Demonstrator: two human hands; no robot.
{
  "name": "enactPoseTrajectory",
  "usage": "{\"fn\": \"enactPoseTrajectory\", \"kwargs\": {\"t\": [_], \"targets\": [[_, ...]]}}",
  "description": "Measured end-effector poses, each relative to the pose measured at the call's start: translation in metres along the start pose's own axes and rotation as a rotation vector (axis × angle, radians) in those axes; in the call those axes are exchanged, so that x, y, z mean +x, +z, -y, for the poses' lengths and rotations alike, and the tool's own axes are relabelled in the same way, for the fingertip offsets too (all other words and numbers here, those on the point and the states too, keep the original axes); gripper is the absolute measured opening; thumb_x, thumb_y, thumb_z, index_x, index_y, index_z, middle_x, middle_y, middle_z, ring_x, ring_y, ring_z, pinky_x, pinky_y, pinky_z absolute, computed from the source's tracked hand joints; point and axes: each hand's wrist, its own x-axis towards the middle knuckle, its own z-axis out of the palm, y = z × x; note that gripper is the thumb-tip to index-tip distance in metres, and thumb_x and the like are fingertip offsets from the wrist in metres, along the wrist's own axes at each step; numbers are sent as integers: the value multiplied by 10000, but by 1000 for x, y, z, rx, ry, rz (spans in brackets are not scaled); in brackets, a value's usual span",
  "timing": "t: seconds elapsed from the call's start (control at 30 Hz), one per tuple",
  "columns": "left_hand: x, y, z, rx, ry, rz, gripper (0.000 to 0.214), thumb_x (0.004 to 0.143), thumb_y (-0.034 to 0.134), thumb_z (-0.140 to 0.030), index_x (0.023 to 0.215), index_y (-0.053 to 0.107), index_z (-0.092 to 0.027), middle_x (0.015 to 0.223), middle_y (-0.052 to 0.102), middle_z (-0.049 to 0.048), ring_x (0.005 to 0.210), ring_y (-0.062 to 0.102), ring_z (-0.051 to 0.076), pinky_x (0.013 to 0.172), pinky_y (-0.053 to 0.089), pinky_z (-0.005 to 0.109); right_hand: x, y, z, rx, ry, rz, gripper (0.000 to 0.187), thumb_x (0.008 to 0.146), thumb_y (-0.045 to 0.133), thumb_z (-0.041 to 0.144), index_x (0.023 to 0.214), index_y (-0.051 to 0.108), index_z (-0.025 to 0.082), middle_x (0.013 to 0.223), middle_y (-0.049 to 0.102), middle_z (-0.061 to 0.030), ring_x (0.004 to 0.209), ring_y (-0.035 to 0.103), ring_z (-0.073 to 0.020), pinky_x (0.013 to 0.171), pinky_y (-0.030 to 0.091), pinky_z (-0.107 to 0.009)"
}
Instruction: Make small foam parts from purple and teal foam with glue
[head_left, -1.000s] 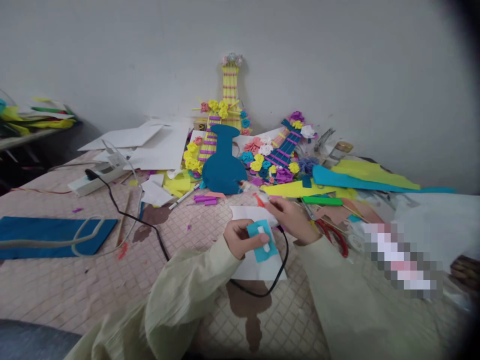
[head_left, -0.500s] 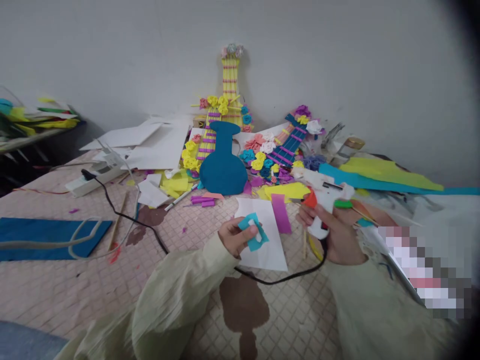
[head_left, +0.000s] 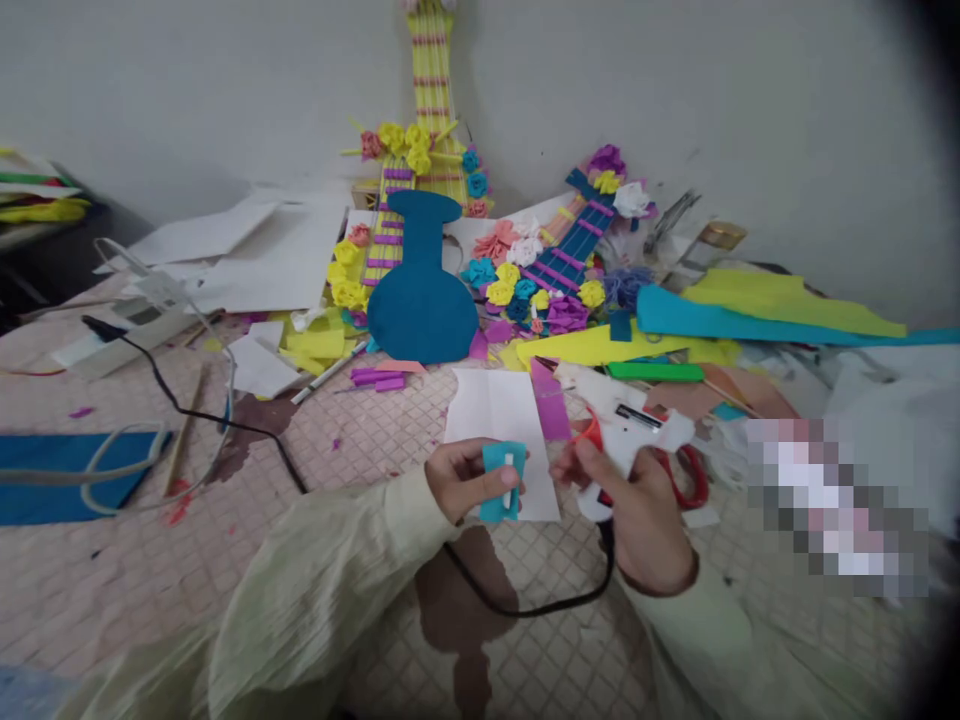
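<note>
My left hand (head_left: 459,482) pinches a small turquoise piece of paper (head_left: 492,460) with a narrow white strip (head_left: 509,464) lying upright along it, my thumb pressed on the strip. Wrapped around a white hot glue gun (head_left: 616,400) with an orange-red trigger is my right hand (head_left: 652,515). The gun's nozzle points up and left, apart from the turquoise paper. Its black cord (head_left: 525,612) loops below both hands. Beneath the left hand lies a white sheet of paper (head_left: 499,395). Behind it stands a blue guitar-shaped cutout (head_left: 422,312).
Guitar-shaped crafts with paper flowers lean at the wall, one yellow (head_left: 433,85), one blue (head_left: 574,240). Red-handled scissors (head_left: 696,478) lie right of the glue gun. Left are a power strip (head_left: 112,345), cables and a blue sheet (head_left: 45,490). Purple rolls (head_left: 379,379) sit midtable.
The glue gun has come down and nearer to me in my right hand, uncovering the red scissor handles. The turquoise paper has turned from tilted to upright. The view has shifted rightward and down.
</note>
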Motion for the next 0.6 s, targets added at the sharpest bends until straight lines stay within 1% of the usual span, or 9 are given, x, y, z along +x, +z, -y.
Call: {"fn": "enactPoseTrajectory", "kwargs": {"t": [0.13, 0.3, 0.4, 0.47, 0.6], "targets": [[0, 1, 4, 61, -12, 20, 309, 540, 755, -352, 663, 614, -107, 574, 624, 15, 503, 576, 107, 469, 449, 210, -4, 2, -9, -132, -44, 2, 232, 637, 694, 334, 753, 576, 171, 650, 627, -8, 609, 577, -148, 561, 466, -275], [0, 3, 8, 157, -47, -3, 324, 541, 747, -365, 673, 623, -96, 584, 632, 19, 493, 561, 90, 465, 441, 196, -6, 7, -7, -149, -47, 96, 252, 605, 719, 295, 770, 576, 169, 683, 617, 8, 619, 569, -130, 563, 464, -256], [-1, 4, 9, 190, -52, -11, 332, 538, 747, -364, 685, 628, -92, 569, 628, 15, 488, 546, 81, 467, 428, 187, -5, 7, -7, -147, -34, 107, 227, 603, 717, 281, 745, 579, 170, 661, 613, 12, 600, 565, -129, 550, 461, -255], [0, 3, 9, 163, -65, -2, 345, 541, 745, -369, 715, 639, -90, 584, 636, 21, 508, 558, 91, 500, 443, 204, -4, 6, -9, -152, -44, 101, 200, 611, 710, 282, 712, 581, 169, 657, 608, 10, 605, 561, -130, 554, 454, -257], [0, 4, 8, 57, -113, 6, 321, 554, 748, -333, 748, 655, -94, 607, 655, 31, 555, 608, 135, 576, 481, 260, -3, 5, -10, -109, -47, 66, 204, 619, 704, 288, 724, 572, 175, 651, 593, 17, 604, 548, -122, 550, 430, -249]]}}
